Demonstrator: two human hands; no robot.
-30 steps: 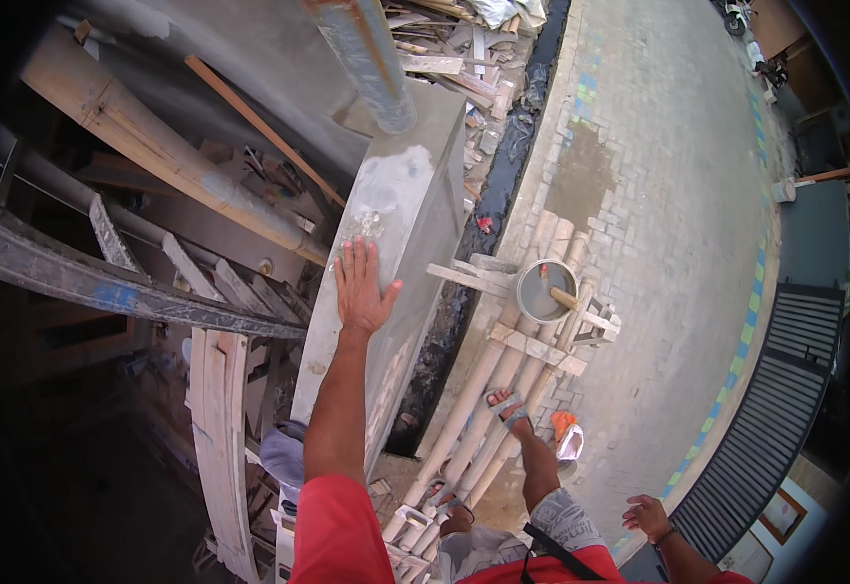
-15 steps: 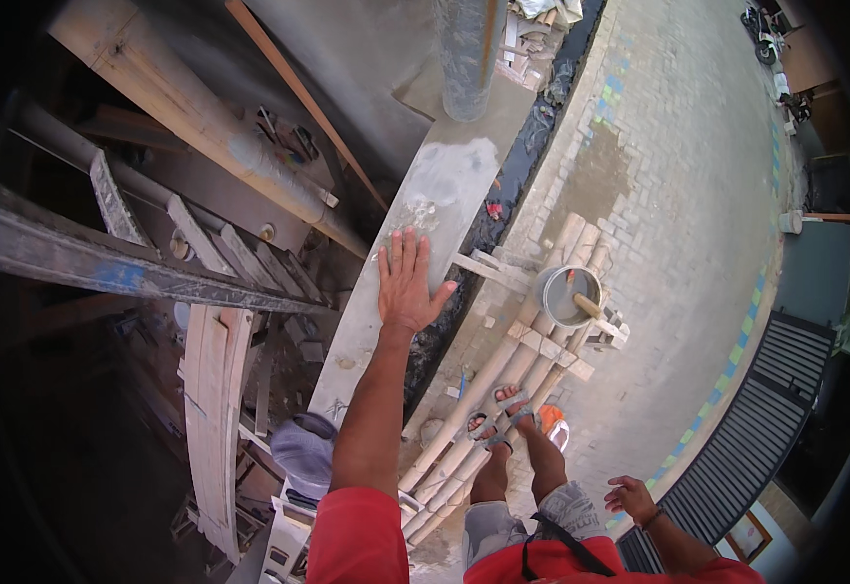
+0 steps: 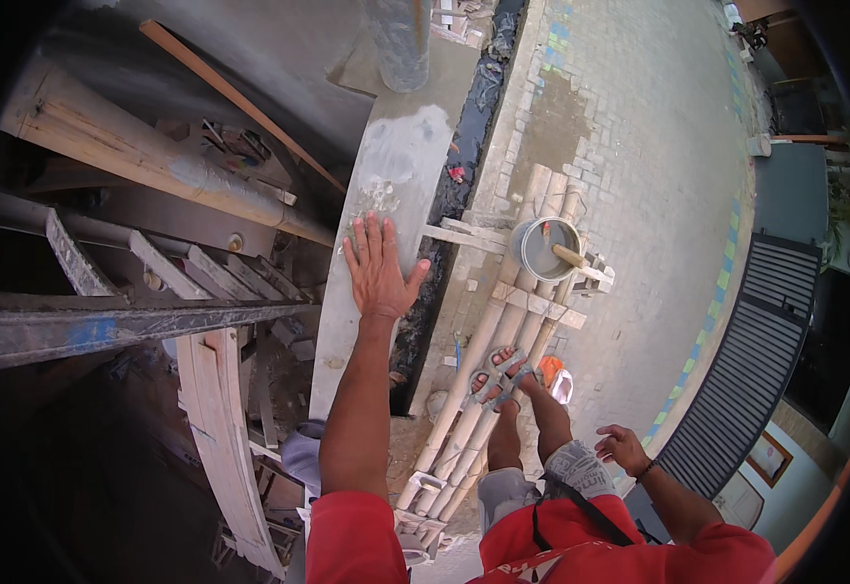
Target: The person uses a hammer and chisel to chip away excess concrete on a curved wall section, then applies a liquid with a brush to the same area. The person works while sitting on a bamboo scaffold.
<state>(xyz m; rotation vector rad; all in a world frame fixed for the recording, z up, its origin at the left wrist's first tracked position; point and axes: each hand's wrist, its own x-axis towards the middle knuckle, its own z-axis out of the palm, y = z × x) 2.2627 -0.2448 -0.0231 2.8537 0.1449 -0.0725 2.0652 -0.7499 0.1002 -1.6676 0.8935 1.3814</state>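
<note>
We see our left hand (image 3: 381, 268) lying flat, palm down, on the top of a long grey concrete wall (image 3: 342, 355). Its fingers are spread wide and it grips nothing. The thumb reaches the wall's right edge. Just past the fingertips are small rough crumbs (image 3: 376, 190), then a pale cement patch (image 3: 406, 136). Farther on, a round grey post (image 3: 401, 49) stands at the wall's far part. The wall top is narrow, so our hand fills most of its width, with bare room nearer to us.

Right of the wall runs a dark ditch (image 3: 464, 175). Across it, our two sandaled feet (image 3: 503, 375) stand on bamboo poles (image 3: 486, 341) laid side by side. A bucket (image 3: 545, 249) sits on the poles ahead of our feet, with a wooden handle (image 3: 571, 256) leaning on its rim. Our right hand (image 3: 623, 448) hangs well apart from the wall, half open with loosely bent fingers, and we see nothing in it. The paved road (image 3: 659, 195) gives wide room on that side. On the left it is tight: a ladder (image 3: 152, 321) and a thick bamboo pole (image 3: 162, 161) reach close to the wall's left edge.
</note>
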